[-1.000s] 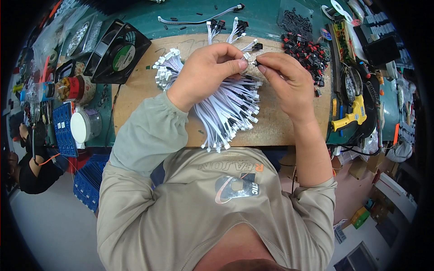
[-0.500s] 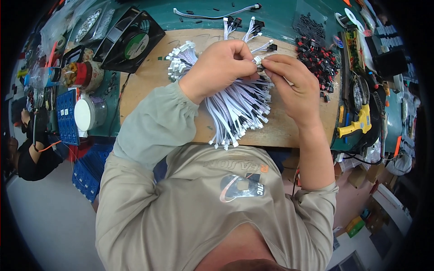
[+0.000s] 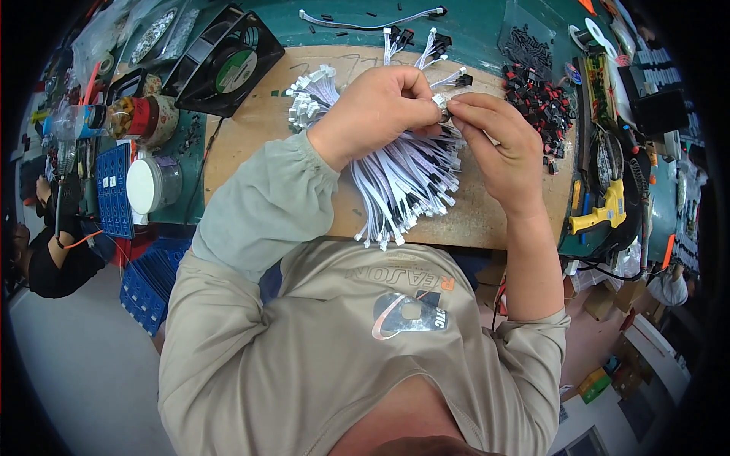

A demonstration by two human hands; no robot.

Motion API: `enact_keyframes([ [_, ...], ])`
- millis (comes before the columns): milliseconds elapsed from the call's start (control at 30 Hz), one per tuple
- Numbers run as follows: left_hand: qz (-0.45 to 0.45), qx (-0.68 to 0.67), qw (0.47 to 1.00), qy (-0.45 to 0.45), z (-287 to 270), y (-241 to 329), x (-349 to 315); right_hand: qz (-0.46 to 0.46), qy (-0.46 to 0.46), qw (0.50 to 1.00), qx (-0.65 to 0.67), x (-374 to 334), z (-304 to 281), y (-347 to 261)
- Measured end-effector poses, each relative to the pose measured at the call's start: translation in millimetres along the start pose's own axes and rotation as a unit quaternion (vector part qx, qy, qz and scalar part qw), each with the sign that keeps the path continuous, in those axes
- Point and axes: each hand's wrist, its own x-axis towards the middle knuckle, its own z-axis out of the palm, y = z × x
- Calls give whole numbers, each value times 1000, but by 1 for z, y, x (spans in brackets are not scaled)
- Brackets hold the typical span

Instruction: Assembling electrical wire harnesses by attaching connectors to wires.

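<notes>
Over the cable pile, my left hand (image 3: 384, 110) and my right hand (image 3: 502, 148) meet fingertip to fingertip. A small white connector (image 3: 439, 100) shows at the thumb and forefinger of my left hand, which pinches it. Right up against it, the thumb and forefinger of my right hand are closed on something small and mostly hidden. Below them a large bundle of white cables (image 3: 395, 190) fans out toward the board's near edge. White connector ends (image 3: 310, 99) of the pile stick out left of my left wrist. Several short cables with black ends (image 3: 432, 49) lie just beyond my hands.
A brown board (image 3: 251, 152) lies on the green tabletop. Loose red and black parts (image 3: 538, 106) are heaped to the right, near a yellow-handled tool (image 3: 604, 211). A black fan (image 3: 224, 64), a white-lidded jar (image 3: 148, 186) and blue circuit boards (image 3: 114, 194) stand left.
The whole scene has shifted slightly to the right in the picture. My hands keep the same pinch on the connector, with barely any finger movement.
</notes>
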Motion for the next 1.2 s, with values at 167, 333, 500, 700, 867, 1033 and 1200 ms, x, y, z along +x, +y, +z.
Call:
enact_keyframes([
  [167, -2, 3, 1000, 2, 0, 1, -2, -2, 1, 1000, 0, 0, 1, 1],
  [333, -5, 6, 1000, 1, 0, 1, -1, -6, -9, 1000, -10, 1, -1, 0],
  [500, -30, 17, 999, -17, 5, 1, 5, -16, -1, 1000, -5, 0, -8, 7],
  [700, -43, -40, 997, 52, -1, 1, -2, 98, 49, 992, 69, -16, -34, -1],
  [867, -45, -78, 995, 44, 3, 2, 3, 327, 323, 886, 57, -88, -110, 32],
  [1033, -46, -61, 996, 52, 3, 3, 1, 464, 365, 792, -152, -153, -167, 70],
  [1200, -52, -61, 994, 69, 4, 5, 1, 544, 319, 771, -92, -161, -166, 87],
])
